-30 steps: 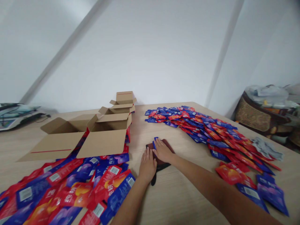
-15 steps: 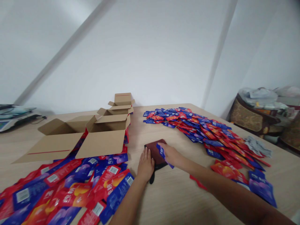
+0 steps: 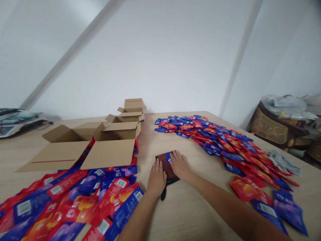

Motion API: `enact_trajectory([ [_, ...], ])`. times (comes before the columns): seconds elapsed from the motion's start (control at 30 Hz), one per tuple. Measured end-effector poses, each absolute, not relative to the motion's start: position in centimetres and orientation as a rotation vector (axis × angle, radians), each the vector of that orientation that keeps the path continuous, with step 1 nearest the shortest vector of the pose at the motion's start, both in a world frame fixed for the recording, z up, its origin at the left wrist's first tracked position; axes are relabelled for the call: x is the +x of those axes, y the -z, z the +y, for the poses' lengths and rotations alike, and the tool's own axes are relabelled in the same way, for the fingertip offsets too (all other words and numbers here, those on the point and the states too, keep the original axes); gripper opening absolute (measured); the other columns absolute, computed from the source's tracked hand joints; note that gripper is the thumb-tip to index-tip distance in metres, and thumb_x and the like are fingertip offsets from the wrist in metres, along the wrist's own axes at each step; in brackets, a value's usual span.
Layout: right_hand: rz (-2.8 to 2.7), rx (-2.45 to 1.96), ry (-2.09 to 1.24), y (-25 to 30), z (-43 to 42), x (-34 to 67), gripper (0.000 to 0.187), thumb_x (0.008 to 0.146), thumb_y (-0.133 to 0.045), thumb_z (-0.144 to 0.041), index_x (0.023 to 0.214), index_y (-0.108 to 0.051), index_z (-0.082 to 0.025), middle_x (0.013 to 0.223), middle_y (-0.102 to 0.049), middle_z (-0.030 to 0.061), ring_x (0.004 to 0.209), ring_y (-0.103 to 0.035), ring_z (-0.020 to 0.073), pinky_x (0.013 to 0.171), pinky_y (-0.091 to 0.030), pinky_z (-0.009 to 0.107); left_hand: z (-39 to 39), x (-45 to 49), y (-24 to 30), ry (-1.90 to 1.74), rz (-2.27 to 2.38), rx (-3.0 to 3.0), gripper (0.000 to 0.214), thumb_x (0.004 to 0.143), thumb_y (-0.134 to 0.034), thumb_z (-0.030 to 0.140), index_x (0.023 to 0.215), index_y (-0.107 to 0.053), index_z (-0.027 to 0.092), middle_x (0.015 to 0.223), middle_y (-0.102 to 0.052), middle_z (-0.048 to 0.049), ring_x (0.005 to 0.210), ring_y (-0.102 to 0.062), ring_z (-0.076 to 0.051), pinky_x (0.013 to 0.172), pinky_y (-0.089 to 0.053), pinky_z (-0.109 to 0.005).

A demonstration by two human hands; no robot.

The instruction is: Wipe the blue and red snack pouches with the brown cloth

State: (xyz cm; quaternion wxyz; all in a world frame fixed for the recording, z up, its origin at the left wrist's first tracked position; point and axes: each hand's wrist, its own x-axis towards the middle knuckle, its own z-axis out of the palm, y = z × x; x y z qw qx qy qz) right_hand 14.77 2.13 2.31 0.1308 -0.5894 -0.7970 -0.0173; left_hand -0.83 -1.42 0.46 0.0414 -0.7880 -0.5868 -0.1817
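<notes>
A flat brown pad with black edging (image 3: 167, 171) lies on the table in front of me, a dark tab sticking out at its near side. My left hand (image 3: 157, 177) rests flat over the pad's left edge with its fingers stretched out. On the pad is a small blue packet (image 3: 168, 158), partly covered by my right hand (image 3: 179, 165), which lies flat on it with fingers extended. To the left, red and blue packets (image 3: 82, 204) are spread in an overlapping heap. Another long pile of red and blue packets (image 3: 215, 137) stretches along the right.
Open cardboard boxes (image 3: 107, 154) stand at the left, flaps spread, with packets against them. A grey crumpled cloth (image 3: 283, 161) lies by the right pile. A device with papers (image 3: 17, 124) sits far left. A patterned armchair (image 3: 268, 129) holding plastic bags stands beyond the table's right edge.
My right hand has gone from holding the blue packet tilted above the pad to lying flat on it. The packet now rests on the pad. My left hand stays in place.
</notes>
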Motion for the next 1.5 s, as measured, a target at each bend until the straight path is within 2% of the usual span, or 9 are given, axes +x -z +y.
enact_trajectory([
  [0.13, -2.266, -1.87, 0.087, -4.0, 3.0, 17.7, 0.047, 0.091, -0.037, -0.04, 0.135, -0.039, -0.027, 0.125, -0.049, 0.0152, 0.115, -0.045, 0.0287, 0.09, -0.036, 0.043, -1.6, -0.8, -0.8, 0.547, -1.81, -2.415, 0.052, 0.086, -0.032, 0.023, 0.133, -0.036, 0.002, 0.143, -0.031, -0.021, 0.133, -0.028, -0.028, 0.106, -0.031, -0.046],
  [0.23, -2.197, -1.943, 0.129, -6.0, 2.7, 18.6, 0.047, 0.088, -0.045, -0.03, 0.134, -0.041, -0.024, 0.111, -0.055, 0.0153, 0.102, -0.051, 0.0278, 0.081, -0.042, 0.036, -1.7, -0.9, -0.9, 0.537, -1.807, -2.417, 0.052, 0.086, -0.03, 0.023, 0.133, -0.035, 0.001, 0.142, -0.032, -0.0206, 0.133, -0.028, -0.027, 0.106, -0.03, -0.044],
  [0.37, -2.225, -1.655, 0.148, -9.0, 1.7, 17.3, 0.05, 0.088, -0.039, -0.021, 0.138, -0.033, -0.017, 0.114, -0.055, 0.0136, 0.102, -0.051, 0.0235, 0.087, -0.039, 0.031, -1.8, -0.9, -1.0, 0.532, -1.792, -2.416, 0.052, 0.086, -0.03, 0.021, 0.133, -0.035, 0.0, 0.142, -0.032, -0.0213, 0.133, -0.027, -0.027, 0.106, -0.03, -0.044],
  [0.57, -2.303, -1.514, 0.051, -8.4, 2.0, 14.3, 0.045, 0.093, -0.024, -0.027, 0.129, -0.046, -0.012, 0.124, -0.053, 0.0139, 0.115, -0.045, 0.0221, 0.098, -0.031, 0.032, -1.8, -0.8, -1.3, 0.508, -1.811, -2.428, 0.053, 0.085, -0.031, 0.021, 0.134, -0.033, -0.001, 0.143, -0.028, -0.0228, 0.133, -0.026, -0.028, 0.106, -0.03, -0.044],
  [0.83, -2.282, -1.713, 0.074, -2.1, 3.7, 13.0, 0.049, 0.094, -0.028, -0.038, 0.139, -0.033, -0.022, 0.144, -0.032, 0.0108, 0.132, -0.025, 0.0241, 0.105, -0.018, 0.043, -1.5, -1.0, -0.7, 0.51, -1.774, -2.415, 0.052, 0.085, -0.032, 0.02, 0.134, -0.035, 0.002, 0.143, -0.031, -0.0207, 0.134, -0.026, -0.027, 0.106, -0.031, -0.046],
  [1.03, -2.16, -1.919, -0.035, -4.1, 4.4, 17.7, 0.045, 0.091, -0.041, -0.038, 0.135, -0.037, -0.032, 0.123, -0.049, 0.0125, 0.114, -0.044, 0.0269, 0.092, -0.034, 0.04, -1.9, -0.9, -1.2, 0.485, -1.799, -2.439, 0.053, 0.087, -0.031, 0.023, 0.134, -0.034, -0.001, 0.143, -0.029, -0.0217, 0.133, -0.027, -0.028, 0.107, -0.03, -0.042],
  [1.17, -2.062, -1.946, -0.183, -5.6, 4.3, 18.9, 0.05, 0.088, -0.047, -0.027, 0.136, -0.036, -0.023, 0.118, -0.05, 0.016, 0.097, -0.056, 0.0261, 0.079, -0.042, 0.037, -2.1, -0.6, -1.2, 0.524, -1.793, -2.405, 0.052, 0.087, -0.031, 0.023, 0.133, -0.035, -0.001, 0.142, -0.032, -0.0219, 0.133, -0.028, -0.028, 0.107, -0.03, -0.043],
  [1.4, -1.984, -1.234, -0.832, -8.6, 6.4, 15.4, 0.055, 0.09, -0.041, -0.038, 0.141, -0.025, -0.024, 0.117, -0.057, 0.0055, 0.096, -0.058, 0.0153, 0.083, -0.045, 0.031, -2.1, -0.5, -0.7, 0.607, -1.767, -2.388, 0.049, 0.087, -0.032, 0.023, 0.132, -0.037, 0.002, 0.14, -0.037, -0.0208, 0.131, -0.032, -0.028, 0.104, -0.034, -0.044],
  [1.5, -1.992, -1.45, -0.578, -9.2, 7.5, 17.8, 0.053, 0.089, -0.041, -0.038, 0.138, -0.032, -0.021, 0.124, -0.053, 0.0096, 0.105, -0.054, 0.0176, 0.089, -0.041, 0.032, -2.0, -0.6, -0.4, 0.62, -1.786, -2.372, 0.05, 0.088, -0.031, 0.024, 0.132, -0.036, 0.003, 0.141, -0.035, -0.0209, 0.131, -0.033, -0.028, 0.103, -0.035, -0.043],
])
